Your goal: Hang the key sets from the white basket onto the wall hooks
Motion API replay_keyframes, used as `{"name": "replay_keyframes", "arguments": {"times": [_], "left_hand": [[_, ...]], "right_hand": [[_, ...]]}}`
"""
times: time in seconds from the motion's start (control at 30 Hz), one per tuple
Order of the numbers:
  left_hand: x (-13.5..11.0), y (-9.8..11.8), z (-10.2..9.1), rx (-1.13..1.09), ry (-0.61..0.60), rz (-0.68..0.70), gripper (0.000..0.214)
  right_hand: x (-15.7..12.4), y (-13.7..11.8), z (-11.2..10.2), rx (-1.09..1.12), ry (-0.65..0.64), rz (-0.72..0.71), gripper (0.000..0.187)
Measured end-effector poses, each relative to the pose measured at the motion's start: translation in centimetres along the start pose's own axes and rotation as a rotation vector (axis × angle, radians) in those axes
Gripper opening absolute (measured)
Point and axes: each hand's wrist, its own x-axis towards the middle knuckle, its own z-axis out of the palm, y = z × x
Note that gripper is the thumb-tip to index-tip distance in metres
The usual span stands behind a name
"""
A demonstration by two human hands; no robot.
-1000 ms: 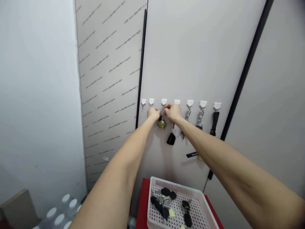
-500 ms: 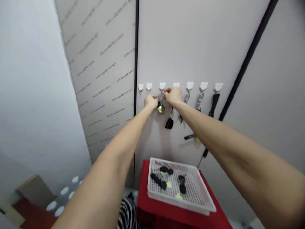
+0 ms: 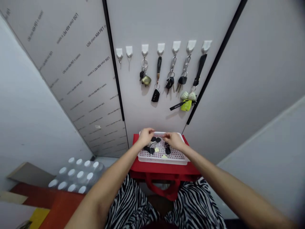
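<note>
My left hand [image 3: 146, 137] is over the left side of a white perforated basket [image 3: 164, 161], fingers stretched out with nothing visible in them. Over the basket's right side hovers my right hand [image 3: 174, 140], its fingers loosely bent and apart, also holding nothing that I can see. Between and below them lie black keys [image 3: 152, 150] with metal rings, another black key [image 3: 168, 150] and small pale-yellow paper pieces [image 3: 164, 156]. On the wall above, a key bunch with a gold fob [image 3: 146, 80] hangs from the third white hook [image 3: 145, 49].
More keys hang in the row, including a black car key [image 3: 155, 95] and a lime-green key case [image 3: 186, 105]. Two small hooks at left hold no keys. The basket rests on a red bag [image 3: 140, 167] by my knees. White-capped bottles [image 3: 80, 174] stand lower left.
Both hands have left the gold-fob key bunch, now hanging on the third hook, and come down to the basket. My view has tilted downward.
</note>
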Motion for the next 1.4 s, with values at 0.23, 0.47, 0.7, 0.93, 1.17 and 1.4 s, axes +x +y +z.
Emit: {"name": "replay_keyframes", "arguments": {"times": [0.23,0.47,0.7,0.93,1.17,1.4], "left_hand": [[-2.4,-1.2,0.3,0.38,-0.058,0.19,0.027],[-3.1,-0.5,0.3,0.777,-0.154,0.145,0.022],[-2.7,-0.2,-0.3,0.714,-0.285,0.115,0.022],[-1.8,-0.9,-1.0,0.114,-0.264,-0.016,0.021],[-1.7,-1.2,-0.7,-0.372,-0.196,-0.085,0.015],[-2.0,-1.7,0.2,-0.349,-0.278,-0.075,0.028]], "right_hand": [[0.0,1.0,2.4,-0.127,0.029,0.048,0.026],[0.9,1.1,3.3,-0.175,0.025,0.043,0.023],[0.8,1.9,3.7,-0.108,0.035,-0.048,0.022],[0.0,0.1,3.8,0.371,0.057,-0.196,0.023],[-0.3,-0.9,4.0,1.002,-0.057,0.14,0.011],[-0.4,-0.5,3.1,1.258,0.168,0.291,0.008]]}}
